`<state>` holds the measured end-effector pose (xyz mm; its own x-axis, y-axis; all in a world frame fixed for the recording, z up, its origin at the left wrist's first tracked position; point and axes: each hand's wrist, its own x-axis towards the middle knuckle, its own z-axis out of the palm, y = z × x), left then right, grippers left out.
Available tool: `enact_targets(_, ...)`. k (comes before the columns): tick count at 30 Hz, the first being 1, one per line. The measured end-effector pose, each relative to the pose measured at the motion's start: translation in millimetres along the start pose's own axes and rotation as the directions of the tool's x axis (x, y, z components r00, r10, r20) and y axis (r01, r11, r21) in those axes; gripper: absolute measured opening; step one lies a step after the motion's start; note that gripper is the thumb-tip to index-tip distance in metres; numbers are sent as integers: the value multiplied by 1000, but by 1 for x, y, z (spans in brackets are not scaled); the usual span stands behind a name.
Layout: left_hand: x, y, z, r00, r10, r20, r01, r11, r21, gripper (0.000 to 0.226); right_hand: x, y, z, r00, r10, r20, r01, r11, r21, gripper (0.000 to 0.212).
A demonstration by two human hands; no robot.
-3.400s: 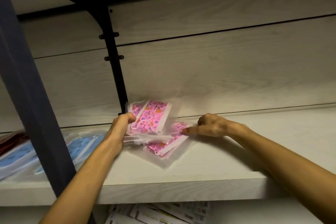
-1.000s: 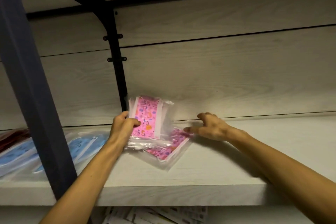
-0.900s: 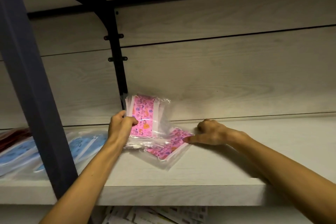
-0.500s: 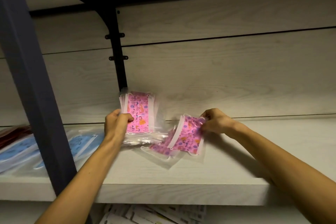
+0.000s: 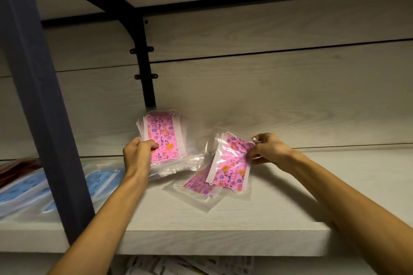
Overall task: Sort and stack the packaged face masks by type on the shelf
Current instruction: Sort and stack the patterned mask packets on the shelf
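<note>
My left hand [image 5: 139, 154] grips a stack of pink patterned masks in clear bags [image 5: 164, 135], held upright with its lower edge on the white shelf [image 5: 223, 219]. My right hand [image 5: 267, 149] pinches the upper right edge of a single pink packaged mask [image 5: 230, 166], lifted and tilted above the shelf. Under it a second loose pink packaged mask [image 5: 199, 186] lies flat on the board.
Blue packaged masks [image 5: 29, 187] lie on the shelf to the left, with dark red ones [image 5: 15, 168] behind them. A dark blue upright post [image 5: 42, 105] crosses in front of them. A black bracket [image 5: 143, 58] stands at the back wall. Printed packages [image 5: 190, 267] lie on the lower level.
My right hand has picked one pink mask pack off the shelf and raised it. The stack in my left hand has turned more upright.
</note>
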<state>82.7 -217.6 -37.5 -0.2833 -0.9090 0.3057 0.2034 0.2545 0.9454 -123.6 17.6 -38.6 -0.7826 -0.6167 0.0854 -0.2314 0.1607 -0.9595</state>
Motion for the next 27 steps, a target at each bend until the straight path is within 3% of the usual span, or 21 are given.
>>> enact_targets(8,1,-2,1,1000,3,14,-3,1000,-9,27,2,-6,3,998,-64,-20,66,991,120,28)
enact_targets(11,3,-1,1,1000,-17,4,17,1000,-20,23,5,-7,1,993,-66,-94,78,989,129,34)
enact_targets(14,5,0,0,997,-67,-36,64,995,-72,12,6,-4,-2,988,-89,-123,84,995,-48,35)
enact_targets(17,5,-1,-1,995,-89,-43,85,992,-94,4,2,1,2,988,-146,57,155,955,-253,51)
enact_targets(22,4,-1,1,997,-78,-17,77,995,-69,12,-3,-2,24,909,-341,240,409,841,-355,68)
enact_targets(25,4,-1,1,997,-76,-11,75,995,-60,13,-5,2,39,871,-386,303,489,737,-467,70)
enact_targets(27,4,-1,1,997,-75,-13,74,996,-58,12,-9,1,40,866,-408,290,495,610,-619,80)
